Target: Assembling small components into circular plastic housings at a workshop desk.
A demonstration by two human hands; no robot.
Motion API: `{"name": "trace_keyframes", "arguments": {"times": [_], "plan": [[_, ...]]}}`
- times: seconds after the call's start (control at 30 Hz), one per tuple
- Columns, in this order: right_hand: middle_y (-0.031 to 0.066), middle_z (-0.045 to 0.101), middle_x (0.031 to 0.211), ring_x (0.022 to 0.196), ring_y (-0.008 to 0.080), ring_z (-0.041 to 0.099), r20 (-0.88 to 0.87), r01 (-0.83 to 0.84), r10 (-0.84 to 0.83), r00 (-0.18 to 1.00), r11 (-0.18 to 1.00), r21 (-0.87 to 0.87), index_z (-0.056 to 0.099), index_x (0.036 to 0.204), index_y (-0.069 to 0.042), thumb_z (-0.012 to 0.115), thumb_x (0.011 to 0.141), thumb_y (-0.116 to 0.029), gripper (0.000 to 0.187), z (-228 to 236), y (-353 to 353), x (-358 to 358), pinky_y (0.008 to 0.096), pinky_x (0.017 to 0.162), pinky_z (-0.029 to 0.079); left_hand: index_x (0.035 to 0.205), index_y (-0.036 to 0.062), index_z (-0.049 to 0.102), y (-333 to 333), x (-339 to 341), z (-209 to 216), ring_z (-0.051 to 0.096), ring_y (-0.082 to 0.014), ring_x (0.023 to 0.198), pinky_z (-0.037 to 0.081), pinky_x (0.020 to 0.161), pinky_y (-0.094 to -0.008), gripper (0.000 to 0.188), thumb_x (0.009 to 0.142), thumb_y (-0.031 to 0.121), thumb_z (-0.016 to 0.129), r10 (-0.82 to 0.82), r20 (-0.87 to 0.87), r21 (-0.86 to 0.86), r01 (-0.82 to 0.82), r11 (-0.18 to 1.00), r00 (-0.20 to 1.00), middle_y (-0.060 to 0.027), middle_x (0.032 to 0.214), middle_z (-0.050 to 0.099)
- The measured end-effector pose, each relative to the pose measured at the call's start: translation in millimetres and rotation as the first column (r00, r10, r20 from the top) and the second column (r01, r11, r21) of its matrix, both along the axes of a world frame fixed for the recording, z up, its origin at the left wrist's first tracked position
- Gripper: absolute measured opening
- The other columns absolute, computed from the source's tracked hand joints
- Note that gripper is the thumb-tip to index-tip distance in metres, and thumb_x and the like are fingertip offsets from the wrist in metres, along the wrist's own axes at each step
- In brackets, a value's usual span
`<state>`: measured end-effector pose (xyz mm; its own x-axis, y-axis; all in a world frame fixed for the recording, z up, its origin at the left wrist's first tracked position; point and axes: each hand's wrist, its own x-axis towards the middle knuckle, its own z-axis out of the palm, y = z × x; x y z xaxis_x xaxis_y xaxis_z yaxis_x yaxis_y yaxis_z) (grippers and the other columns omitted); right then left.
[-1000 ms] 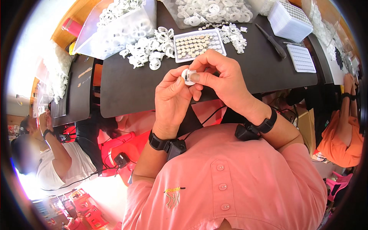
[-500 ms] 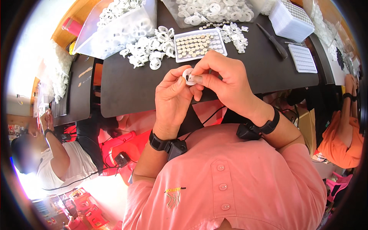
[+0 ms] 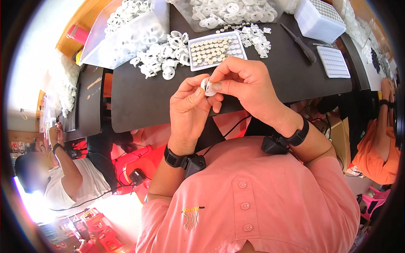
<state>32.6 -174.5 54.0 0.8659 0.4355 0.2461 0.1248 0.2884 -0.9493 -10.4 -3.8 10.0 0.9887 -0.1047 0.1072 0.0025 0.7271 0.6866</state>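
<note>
In front of my chest, a small round white plastic part point(image 3: 204, 84) sits between the thumb and fingers of my left hand point(image 3: 187, 105). The fingers of my right hand point(image 3: 247, 82) pinch a small white piece point(image 3: 209, 89) against its face; fingertips partly hide where the two meet. Just beyond my hands lies a white tray point(image 3: 239, 54) holding rows of small round button cells point(image 3: 213, 49). A heap of loose white round parts point(image 3: 168, 57) lies left of the tray, and small white square pieces point(image 3: 256, 41) are scattered to its right.
Two clear bins point(image 3: 126, 46) point(image 3: 192, 19) of white parts stand at the table's far side. Rightward are a dark screwdriver-like tool point(image 3: 301, 45), stacked white trays point(image 3: 318, 23) and a single tray point(image 3: 333, 62). Other people work at left point(image 3: 78, 177) and right point(image 3: 377, 147).
The round part has tilted slightly in my fingers, and my right fingertips have shifted a little on it. Both hands keep their grip. The person at left has moved their hands slightly.
</note>
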Motion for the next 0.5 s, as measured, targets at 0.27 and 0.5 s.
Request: {"name": "trace_keyframes", "arguments": {"times": [0.27, 0.5], "plan": [[0.0092, 0.068, 0.074, 0.061, 0.0139, 0.068, 0.044, 0.007, -0.006, 0.999, 1.0, -0.023, 0.063, 0.087, 0.005, 0.059, 0.087, 0.009, 0.006, -1.0, -2.4, 2.6, 0.0265, 0.056, 0.053, 0.122, -0.0046, 0.06, 0.4, 0.2, -0.1, 0.068, -0.0279, 0.086, 0.052, 0.064, -0.0378, 0.031, 0.097, 0.012, 0.063, -0.001, -0.007, 0.013, 0.001, 1.0, 1.0, -0.0183, 0.105, 0.069], [0.0086, 0.067, 0.071, 0.058, 0.014, 0.067, 0.007, 0.032, -0.032, 0.999, 0.999, -0.001, 0.062, 0.087, 0.005, 0.058, 0.087, 0.01, 0.006, -3.9, 1.0, -0.1, 0.0264, 0.054, 0.052, 0.121, -0.0049, 0.061, -0.3, 0.6, 0.7, 0.068, -0.0282, 0.085, 0.053, 0.063, -0.0377, 0.029, 0.097, 0.011, 0.064, 0.002, -0.018, 0.017, -0.001, 1.0, 1.0, -0.0188, 0.105, 0.069]]}}
